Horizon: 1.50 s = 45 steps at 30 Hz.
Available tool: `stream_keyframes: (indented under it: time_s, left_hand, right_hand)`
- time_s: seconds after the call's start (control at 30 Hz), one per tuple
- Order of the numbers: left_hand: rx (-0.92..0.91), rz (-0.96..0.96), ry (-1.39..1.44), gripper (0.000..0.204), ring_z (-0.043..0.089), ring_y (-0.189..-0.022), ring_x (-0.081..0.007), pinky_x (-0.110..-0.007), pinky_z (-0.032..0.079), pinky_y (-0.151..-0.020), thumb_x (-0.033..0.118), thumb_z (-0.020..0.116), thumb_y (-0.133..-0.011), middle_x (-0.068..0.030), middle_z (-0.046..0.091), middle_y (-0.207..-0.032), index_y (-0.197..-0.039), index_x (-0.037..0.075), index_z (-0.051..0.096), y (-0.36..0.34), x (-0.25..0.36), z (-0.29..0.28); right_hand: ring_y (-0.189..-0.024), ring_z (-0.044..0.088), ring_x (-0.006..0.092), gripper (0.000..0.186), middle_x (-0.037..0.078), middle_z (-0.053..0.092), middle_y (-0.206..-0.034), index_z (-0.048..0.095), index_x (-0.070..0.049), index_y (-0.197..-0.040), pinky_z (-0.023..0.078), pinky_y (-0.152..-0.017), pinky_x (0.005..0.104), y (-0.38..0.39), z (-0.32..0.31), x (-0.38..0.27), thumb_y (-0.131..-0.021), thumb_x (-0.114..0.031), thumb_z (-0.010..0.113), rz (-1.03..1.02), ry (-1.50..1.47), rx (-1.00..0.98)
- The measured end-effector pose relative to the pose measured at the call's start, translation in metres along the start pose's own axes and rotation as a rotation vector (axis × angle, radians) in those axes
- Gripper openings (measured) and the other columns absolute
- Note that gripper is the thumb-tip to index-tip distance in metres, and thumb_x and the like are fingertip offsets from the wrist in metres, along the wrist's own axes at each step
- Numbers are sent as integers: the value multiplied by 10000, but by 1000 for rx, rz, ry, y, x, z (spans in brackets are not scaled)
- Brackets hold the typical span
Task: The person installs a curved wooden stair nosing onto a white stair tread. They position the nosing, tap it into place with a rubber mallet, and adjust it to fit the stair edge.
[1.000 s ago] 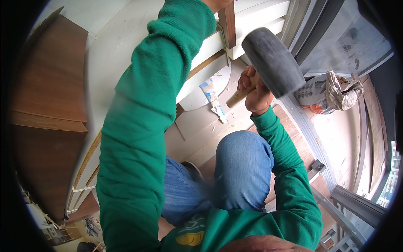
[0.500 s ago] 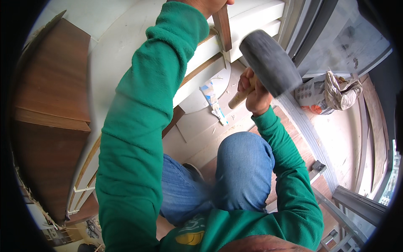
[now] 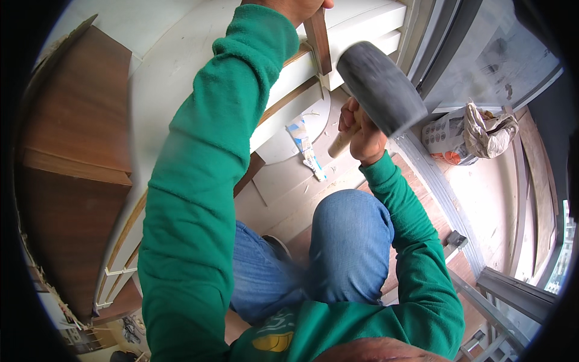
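Observation:
My right hand (image 3: 363,136) is closed round the pale wooden handle (image 3: 341,143) of a rubber mallet. The mallet's dark grey head (image 3: 381,89) is raised and tilted, slightly blurred. At the top edge, partly cut off, my left hand (image 3: 295,8) is at the upper end of a brown wooden strip (image 3: 318,42). A fingertip shows past the strip's right side, so the fingers seem closed on it. This strip stands against the stepped white boards (image 3: 356,27) with brown edges. Below them, a white and blue tube (image 3: 306,148) lies on the dusty floor.
Large brown wooden panels (image 3: 72,127) stand at the left beside a curved white surface (image 3: 160,90). On the right are a printed bag (image 3: 443,139) with crumpled paper (image 3: 490,134), a sliding-door track (image 3: 443,187) and a metal ladder-like frame (image 3: 494,320). My bent knee (image 3: 350,235) is below the mallet.
The mallet and my right hand have shifted slightly left and up. My left hand and the wooden strip have stayed almost in place.

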<state>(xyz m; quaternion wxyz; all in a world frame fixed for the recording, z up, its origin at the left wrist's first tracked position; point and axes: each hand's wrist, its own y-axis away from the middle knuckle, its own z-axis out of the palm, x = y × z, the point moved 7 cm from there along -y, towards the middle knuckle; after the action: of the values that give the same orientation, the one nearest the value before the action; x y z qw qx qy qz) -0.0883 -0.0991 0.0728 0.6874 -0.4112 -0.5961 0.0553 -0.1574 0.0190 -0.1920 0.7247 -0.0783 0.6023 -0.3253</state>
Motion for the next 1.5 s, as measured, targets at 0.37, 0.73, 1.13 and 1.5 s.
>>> stream_keyframes:
  time_s: [0.37, 0.73, 1.13, 1.5]
  left_hand:
    - [-29, -80, 82, 361, 462, -469, -75, -286, 477, -460, 375, 718, -1044, 56, 473, -608, -787, 180, 554, 3, -2, 3]
    - [-170, -29, -67, 422, 456, -472, -49, -262, 472, -463, 407, 698, -1069, 78, 436, -567, -741, 199, 534, 16, 25, 22]
    - [-630, 141, -61, 306, 617, -601, -205, -383, 530, -581, 311, 760, -1010, -83, 650, -722, -935, 19, 705, 47, 51, 58]
    - [-606, 446, -770, 167, 747, -793, -252, -386, 573, -731, 222, 785, -853, -65, 729, -810, -941, 98, 716, 170, 36, 136]
  right_hand:
    - [-682, 532, 175, 530, 60, 522, -781, 536, -44, -1088, 477, -649, 348, 15, -28, 8, -1090, -574, 522, -17, 16, 88]
    - [-715, 728, 440, 219, 254, 724, -786, 672, 26, -993, 557, -678, 506, 118, -141, 23, -956, -190, 677, 420, 1075, 299]
    - [-1019, 690, 479, 313, 285, 728, -1040, 639, 44, -953, 546, -884, 561, 261, -209, 104, -889, -242, 749, 663, 1470, 177]
    - [-1087, 712, 345, 684, 230, 721, -1242, 582, 19, -1474, 588, -916, 417, 81, -104, -47, -950, -357, 809, 243, 943, 149]
